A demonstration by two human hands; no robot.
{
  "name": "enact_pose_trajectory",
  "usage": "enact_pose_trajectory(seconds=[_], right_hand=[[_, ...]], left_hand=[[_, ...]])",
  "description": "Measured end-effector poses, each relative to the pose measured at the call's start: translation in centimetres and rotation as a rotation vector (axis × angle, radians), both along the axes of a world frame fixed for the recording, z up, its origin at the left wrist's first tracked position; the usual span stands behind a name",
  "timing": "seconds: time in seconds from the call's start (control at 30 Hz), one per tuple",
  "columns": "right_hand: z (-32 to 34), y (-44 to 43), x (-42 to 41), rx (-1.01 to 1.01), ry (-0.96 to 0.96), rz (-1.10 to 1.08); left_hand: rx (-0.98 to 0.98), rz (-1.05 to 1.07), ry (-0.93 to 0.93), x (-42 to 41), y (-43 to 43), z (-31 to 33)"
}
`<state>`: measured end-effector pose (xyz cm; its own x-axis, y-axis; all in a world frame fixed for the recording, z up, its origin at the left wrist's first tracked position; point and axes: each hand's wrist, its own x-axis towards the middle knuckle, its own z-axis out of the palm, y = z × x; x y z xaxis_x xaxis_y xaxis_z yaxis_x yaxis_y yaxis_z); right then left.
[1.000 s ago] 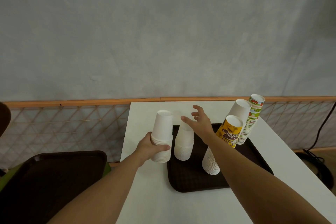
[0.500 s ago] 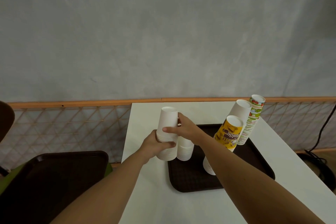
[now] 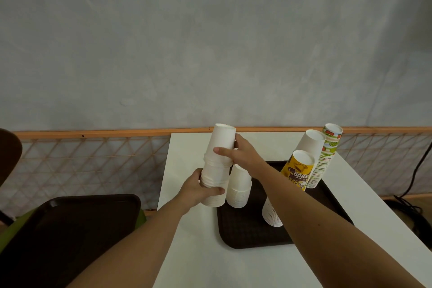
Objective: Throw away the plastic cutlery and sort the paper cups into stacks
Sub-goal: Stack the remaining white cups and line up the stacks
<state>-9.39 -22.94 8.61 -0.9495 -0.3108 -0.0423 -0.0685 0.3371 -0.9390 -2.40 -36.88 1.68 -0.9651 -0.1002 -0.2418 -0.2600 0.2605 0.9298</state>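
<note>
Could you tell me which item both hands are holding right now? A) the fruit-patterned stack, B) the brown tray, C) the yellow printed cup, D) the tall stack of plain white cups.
D: the left hand grips the stack of plain white cups near its base, and the right hand holds it higher up.

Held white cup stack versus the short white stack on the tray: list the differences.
The held white cup stack is taller than the short white stack. The left hand and right hand grip the held stack; none grips the short stack. The held stack is beside the brown tray, over the table; the short stack stands on the tray. Both are plain white paper cups, nested upside down.
</note>
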Motion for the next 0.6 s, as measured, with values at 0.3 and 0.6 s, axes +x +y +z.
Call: enact_pose_trajectory(seconds=[0.3, 0.6], right_hand=[[2.3, 1.4, -1.4, -0.12, 0.102, -0.182], [-1.6, 3.1, -1.0, 0.058, 0.066, -0.335]], left_hand=[[-0.002, 0.029, -0.015, 0.2, -0.3, -0.6], [0.035, 0.055, -0.006, 0.1, -0.6, -0.9]])
